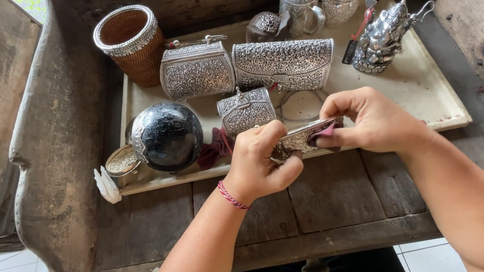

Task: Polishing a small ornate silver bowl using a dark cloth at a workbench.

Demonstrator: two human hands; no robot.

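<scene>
A worn, dark wooden tabletop (337,197) fills the view from above, its planks cracked and grey. On it, toward twelve o'clock, lies a large cream tray (420,86) crowded with ornate silver pieces.

At eleven o'clock stands a woven basket (131,44) with a silver rim, just off the tray's corner. Near the tray's centre, two embossed silver purses sit side by side: a rounded purse (196,71) and, at its three o'clock, a longer clutch (283,65). At nine o'clock on the tray rests a dark glossy ball (165,137) with a small round silver dish (121,160) at its eight o'clock. A smaller silver purse (246,110) stands just below the two larger ones. At one o'clock are a silver mug (300,4) and a lidded silver jar (341,1); at two o'clock, a silver figurine (385,38).

Over the tray's near edge, both hands meet around a small flat silver case (298,139). The left hand (261,163) is closed in a firm grip on the case's left end, a red cord bracelet (232,196) at the wrist. The right hand (374,121) pinches a dark red cloth (324,133) against the case's right end, fingers curled tight.
</scene>
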